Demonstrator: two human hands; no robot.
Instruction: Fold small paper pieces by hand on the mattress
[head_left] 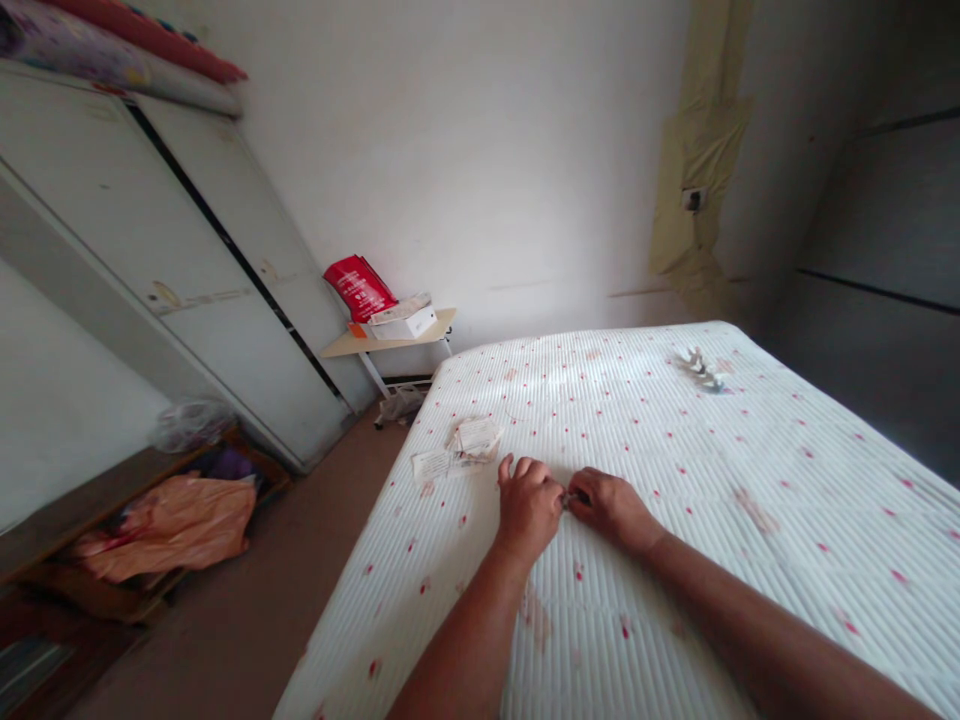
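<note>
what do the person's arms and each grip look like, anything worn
Left grip and right grip are ungloved human hands. Both forearms are bare as far as they show, without visible sleeves, watch or bracelet.

A tiny greyish item between the bare hands is mostly hidden; the white, red-dotted, ribbed mattress is cut off below.

A home bedroom, with a wide red-dotted bed, a pale wardrobe and a small table
</note>
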